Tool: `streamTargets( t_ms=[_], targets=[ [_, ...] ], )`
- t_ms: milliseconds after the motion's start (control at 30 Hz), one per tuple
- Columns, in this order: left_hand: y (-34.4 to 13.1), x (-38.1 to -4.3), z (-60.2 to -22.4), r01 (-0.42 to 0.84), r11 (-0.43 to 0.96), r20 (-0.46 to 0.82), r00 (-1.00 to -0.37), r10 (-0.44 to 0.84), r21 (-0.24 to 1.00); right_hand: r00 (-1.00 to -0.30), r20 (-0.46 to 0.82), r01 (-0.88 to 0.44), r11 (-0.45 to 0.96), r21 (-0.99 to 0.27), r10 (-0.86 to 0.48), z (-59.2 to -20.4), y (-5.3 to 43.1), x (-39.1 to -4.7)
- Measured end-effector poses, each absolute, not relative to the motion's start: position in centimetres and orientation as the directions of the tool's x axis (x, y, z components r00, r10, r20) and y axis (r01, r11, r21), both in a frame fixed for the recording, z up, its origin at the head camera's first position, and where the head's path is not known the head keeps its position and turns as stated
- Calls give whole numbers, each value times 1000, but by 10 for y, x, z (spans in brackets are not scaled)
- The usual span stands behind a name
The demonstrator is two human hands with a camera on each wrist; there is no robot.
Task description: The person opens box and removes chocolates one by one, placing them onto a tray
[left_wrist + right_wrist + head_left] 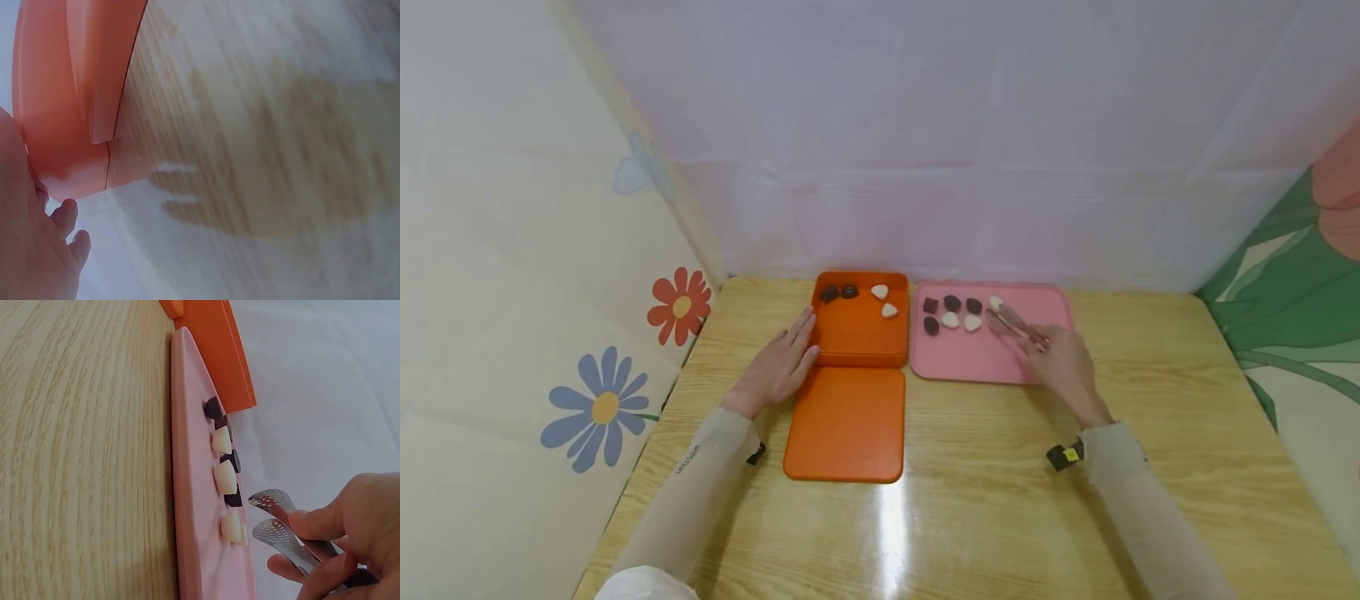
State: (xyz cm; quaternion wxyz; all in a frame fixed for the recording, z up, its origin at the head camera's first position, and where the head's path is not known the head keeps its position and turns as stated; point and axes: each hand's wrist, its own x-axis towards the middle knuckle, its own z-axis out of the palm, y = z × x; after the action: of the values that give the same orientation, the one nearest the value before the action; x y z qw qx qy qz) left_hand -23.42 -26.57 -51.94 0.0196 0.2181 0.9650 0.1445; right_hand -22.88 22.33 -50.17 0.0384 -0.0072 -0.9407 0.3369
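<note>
The right hand (1063,365) grips tongs (280,537) over the pink tray (955,360) of dark and white pieces (952,303), right of the orange box (861,340); the left hand (778,367), fingers extended, touches its left side.

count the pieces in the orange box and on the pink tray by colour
Dark pieces: 6 (2 in the orange box, 4 on the pink tray)
White pieces: 6 (2 in the orange box, 4 on the pink tray)
Total: 12

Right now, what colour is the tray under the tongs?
The tray is pink; the head view shows it best.
</note>
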Motion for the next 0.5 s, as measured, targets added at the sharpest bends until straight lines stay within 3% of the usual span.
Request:
streamTargets(
  t_ms=[500],
  targets=[
    [-266, -234, -520, 422, 862, 42, -903, 428, 282, -988, 151, -121, 777, -617, -34, -486, 192, -241]
  ],
)
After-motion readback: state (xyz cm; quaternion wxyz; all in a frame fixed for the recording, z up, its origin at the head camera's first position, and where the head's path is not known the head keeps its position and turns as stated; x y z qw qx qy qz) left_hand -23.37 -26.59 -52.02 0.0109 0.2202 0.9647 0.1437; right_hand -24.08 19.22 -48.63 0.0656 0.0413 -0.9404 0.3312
